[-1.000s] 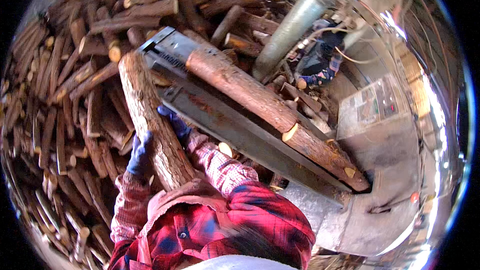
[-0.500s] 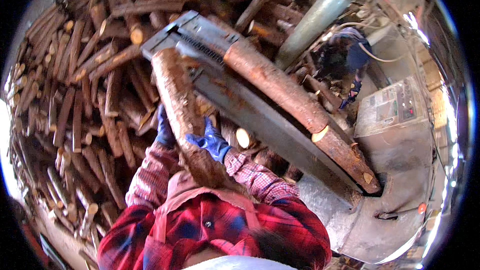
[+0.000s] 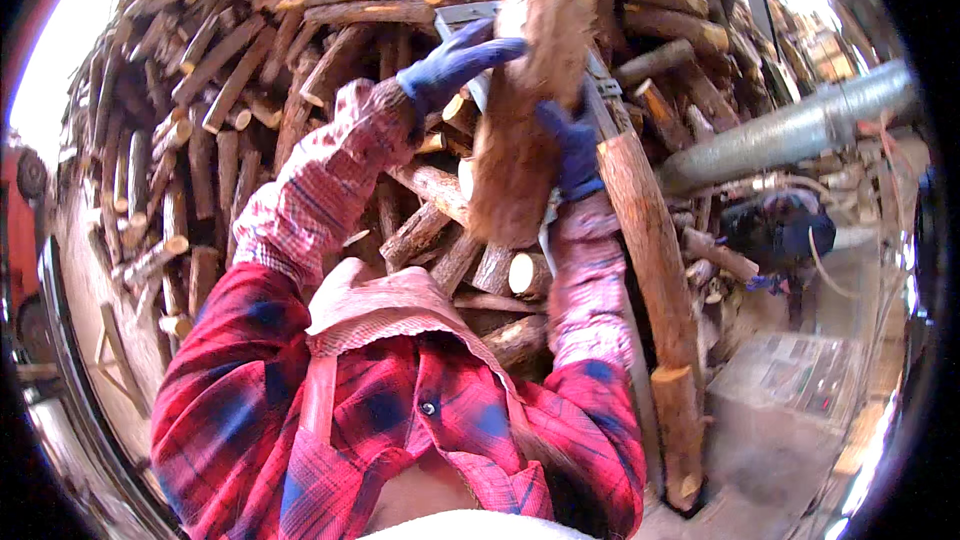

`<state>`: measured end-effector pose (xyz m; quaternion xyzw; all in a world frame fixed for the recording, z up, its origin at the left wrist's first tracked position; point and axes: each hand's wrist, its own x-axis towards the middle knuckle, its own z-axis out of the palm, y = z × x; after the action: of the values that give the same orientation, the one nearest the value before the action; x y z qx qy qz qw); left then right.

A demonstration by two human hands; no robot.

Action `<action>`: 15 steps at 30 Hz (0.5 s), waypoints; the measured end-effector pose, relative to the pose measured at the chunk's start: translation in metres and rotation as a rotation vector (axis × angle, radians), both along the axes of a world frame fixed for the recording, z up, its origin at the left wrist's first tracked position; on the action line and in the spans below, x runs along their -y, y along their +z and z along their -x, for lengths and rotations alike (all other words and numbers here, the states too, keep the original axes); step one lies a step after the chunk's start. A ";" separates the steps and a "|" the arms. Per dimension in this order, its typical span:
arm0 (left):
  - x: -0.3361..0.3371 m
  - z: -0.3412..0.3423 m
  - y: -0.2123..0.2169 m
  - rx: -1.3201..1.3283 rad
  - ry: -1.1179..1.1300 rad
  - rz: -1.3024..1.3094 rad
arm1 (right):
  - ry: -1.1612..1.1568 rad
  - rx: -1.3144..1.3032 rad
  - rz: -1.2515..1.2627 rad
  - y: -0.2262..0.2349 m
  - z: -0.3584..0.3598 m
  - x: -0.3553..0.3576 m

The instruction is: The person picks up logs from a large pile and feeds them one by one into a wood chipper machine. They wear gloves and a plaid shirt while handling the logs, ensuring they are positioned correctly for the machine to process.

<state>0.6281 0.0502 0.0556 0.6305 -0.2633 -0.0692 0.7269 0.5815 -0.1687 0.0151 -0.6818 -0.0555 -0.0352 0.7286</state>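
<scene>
Raised in front of me, a thick log [image 3: 520, 160] with brown bark stands steeply slanted, its upper end cut off by the view's top edge. My left hand [image 3: 462, 65], in a blue glove, holds its left side with fingers stretched across the bark. My right hand [image 3: 572, 152], gloved likewise, grips the right side lower down. Behind the log, a grey metal trough [image 3: 470, 13] is partly covered by the log and my arm. Along the trough, a long log [image 3: 645, 230] lies end to end with a shorter log [image 3: 678, 430].
A large pile of logs [image 3: 240, 70] fills the back and left. At the right are a thick metal pipe [image 3: 790, 130], a bent-over person [image 3: 775, 235] in dark clothing and a control panel [image 3: 790, 370]. A red machine [image 3: 25, 230] stands at the far left.
The log has been lifted away from my body and swung up and right over the trough's far end. Both hands moved with it, and my view turned.
</scene>
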 end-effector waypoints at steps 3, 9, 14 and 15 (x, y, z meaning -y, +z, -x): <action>-0.007 0.003 0.032 0.148 0.204 -0.171 | 0.080 0.021 -0.107 0.062 -0.064 0.035; -0.076 0.069 -0.039 -0.396 0.379 -0.426 | 0.093 0.114 0.683 0.021 -0.167 0.133; -0.254 0.283 -0.252 -0.784 0.883 -0.820 | 0.104 0.147 1.183 -0.069 -0.171 0.135; -0.276 0.363 -0.279 -0.927 0.949 -0.881 | 0.174 0.180 1.088 -0.079 -0.162 0.109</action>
<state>0.2650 0.3262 -0.2236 0.8116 0.4142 -0.1054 0.3982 0.7435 -0.2775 -0.0636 -0.9468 -0.1837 0.0006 0.2643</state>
